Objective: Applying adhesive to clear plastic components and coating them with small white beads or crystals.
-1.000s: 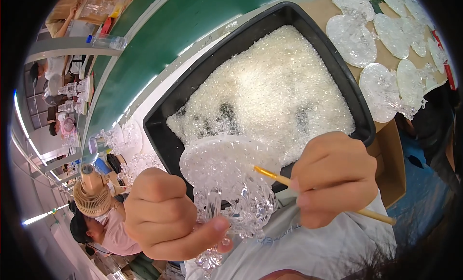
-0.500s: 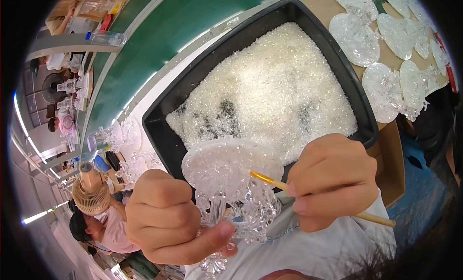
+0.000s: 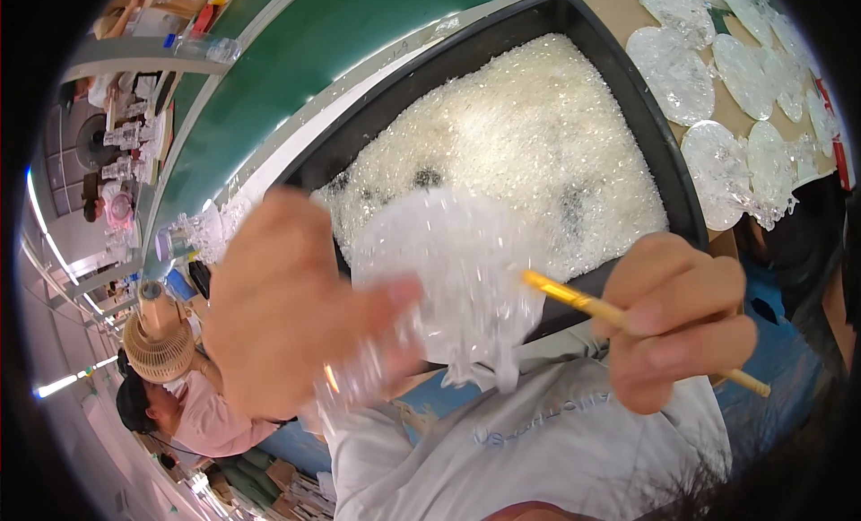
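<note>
In the head view, a round clear disc (image 3: 453, 283) hung with small crystal beads is held up by the left hand (image 3: 287, 319), which is blurred; its fingers (image 3: 395, 297) are clamped on the disc's lower left edge. The disc is seen in front of the near rim of a black tray (image 3: 668, 176), above the person's lap. The tray is filled with loose clear beads (image 3: 529, 153). A thin yellow stick (image 3: 574, 299) is gripped by the right hand (image 3: 686, 319), the fingers closed round it, and its tip is laid against the disc's right side. More clear beaded discs (image 3: 717, 82) are spread on the brown worktop (image 3: 619, 10) beyond the tray. A green belt (image 3: 296, 64) is seen left of the tray. Another person in a pink top (image 3: 211, 422) is seated at lower left.
</note>
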`<act>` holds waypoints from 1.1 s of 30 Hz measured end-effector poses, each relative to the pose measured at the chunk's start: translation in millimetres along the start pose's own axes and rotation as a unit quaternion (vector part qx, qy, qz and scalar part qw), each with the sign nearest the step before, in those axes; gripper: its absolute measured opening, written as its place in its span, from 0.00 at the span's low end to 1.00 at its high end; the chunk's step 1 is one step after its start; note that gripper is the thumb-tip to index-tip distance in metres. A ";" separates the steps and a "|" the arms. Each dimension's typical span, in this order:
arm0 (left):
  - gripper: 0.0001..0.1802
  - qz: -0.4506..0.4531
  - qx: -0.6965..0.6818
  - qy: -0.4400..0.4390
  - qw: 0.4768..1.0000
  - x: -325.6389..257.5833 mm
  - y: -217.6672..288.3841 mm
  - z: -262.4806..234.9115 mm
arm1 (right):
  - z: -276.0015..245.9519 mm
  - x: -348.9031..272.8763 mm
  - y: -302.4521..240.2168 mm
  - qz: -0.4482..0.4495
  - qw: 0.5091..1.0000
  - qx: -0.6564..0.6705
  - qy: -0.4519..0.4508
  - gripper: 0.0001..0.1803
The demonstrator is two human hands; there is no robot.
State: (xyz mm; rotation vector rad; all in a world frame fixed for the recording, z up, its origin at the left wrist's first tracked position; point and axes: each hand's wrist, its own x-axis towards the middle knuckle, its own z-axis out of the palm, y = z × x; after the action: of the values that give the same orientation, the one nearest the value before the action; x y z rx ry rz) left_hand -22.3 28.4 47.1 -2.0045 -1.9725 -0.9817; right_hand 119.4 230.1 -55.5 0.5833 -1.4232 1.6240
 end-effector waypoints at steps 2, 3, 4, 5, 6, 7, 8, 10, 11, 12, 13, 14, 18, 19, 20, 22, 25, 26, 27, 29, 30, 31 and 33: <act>0.09 -0.089 -0.006 0.199 0.976 -15.7 -3.1 25.1 | 6.8 -3.8 -0.8 -0.012 1.000 -0.005 0.014 0.09; 0.09 -0.094 -0.005 0.204 0.974 -16.9 -3.3 28.5 | 7.6 -6.5 0.0 -0.028 0.999 -0.027 0.034 0.09; 0.08 -0.187 0.038 0.195 0.962 -16.3 -1.7 28.3 | 7.5 -7.4 1.5 -0.025 0.999 -0.024 0.027 0.09; 0.08 -0.279 0.081 0.183 0.939 -16.5 -0.6 28.9 | 6.4 -8.0 3.5 -0.056 0.997 -0.040 0.019 0.09; 0.08 -0.285 0.082 0.188 0.936 -16.7 -2.2 31.3 | 5.5 -8.3 4.1 -0.089 0.994 -0.056 0.011 0.09; 0.08 -0.310 0.078 0.198 0.927 -15.2 -6.7 35.1 | 3.0 -5.7 2.3 -0.087 0.995 -0.053 0.006 0.09; 0.09 -0.335 0.073 0.208 0.916 -14.2 -9.9 38.6 | 0.2 -0.6 -0.8 -0.022 0.999 0.024 -0.044 0.13; 0.10 -0.346 0.046 0.231 0.908 -15.2 -10.2 43.6 | 2.8 0.8 0.8 0.048 0.989 0.103 -0.098 0.19; 0.09 -0.355 0.063 0.222 0.906 -15.2 -9.2 44.1 | 9.6 -1.5 7.0 -0.005 0.993 0.047 -0.104 0.17; 0.09 -0.364 0.079 0.212 0.903 -15.6 -8.2 44.5 | 17.1 -3.7 12.5 -0.059 0.992 -0.009 -0.108 0.16; 0.09 -0.366 0.077 0.217 0.902 -15.6 -7.1 44.7 | 24.9 -4.0 14.9 -0.076 0.992 -0.050 -0.085 0.13; 0.09 -0.379 0.082 0.223 0.895 -15.9 -6.3 44.9 | 25.6 -4.8 15.4 -0.075 0.992 -0.050 -0.090 0.13; 0.09 -0.388 0.087 0.257 0.881 -13.2 -5.8 45.7 | 25.0 -5.1 16.8 -0.079 0.990 -0.052 -0.106 0.14; 0.09 -0.388 0.085 0.260 0.880 -9.8 -2.1 45.2 | 23.9 -4.3 16.6 -0.092 0.988 -0.052 -0.114 0.15; 0.07 -0.396 0.091 0.231 0.884 -5.5 5.0 44.0 | 23.6 -3.6 15.3 -0.092 0.987 -0.054 -0.118 0.15; 0.07 -0.404 0.096 0.204 0.887 9.9 16.2 41.2 | 23.4 -1.9 11.4 -0.062 0.991 -0.068 -0.101 0.15; 0.06 -0.524 0.006 0.279 0.805 18.5 18.5 39.4 | 22.7 -5.0 14.6 -0.086 0.987 -0.052 -0.122 0.15; 0.06 -0.474 0.055 0.253 0.841 8.2 10.2 38.8 | 23.0 -5.1 15.1 -0.086 0.987 -0.051 -0.124 0.15; 0.06 -0.422 0.104 0.225 0.872 2.4 5.7 38.6 | 23.3 -5.2 15.6 -0.084 0.987 -0.058 -0.122 0.15; 0.06 -0.478 0.054 0.237 0.844 19.8 16.0 34.1 | 24.2 -4.6 16.7 -0.079 0.988 -0.060 -0.120 0.15; 0.06 -0.528 0.004 0.246 0.813 27.1 20.5 31.4 | 24.6 -3.2 14.9 -0.082 0.987 -0.057 -0.124 0.15; 0.06 -0.527 0.003 0.246 0.813 27.2 20.3 31.7 | 24.3 -3.1 14.3 -0.084 0.987 -0.056 -0.127 0.15; 0.06 -0.506 0.045 0.236 0.828 26.4 19.6 33.5 | 28.4 -2.1 17.2 -0.093 0.985 -0.077 -0.122 0.14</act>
State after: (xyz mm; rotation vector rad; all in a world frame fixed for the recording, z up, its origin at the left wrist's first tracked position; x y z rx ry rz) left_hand 5.0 66.3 42.1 -0.4175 -2.6260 -1.3162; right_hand 100.6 203.0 -59.9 0.8204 -1.6043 1.3174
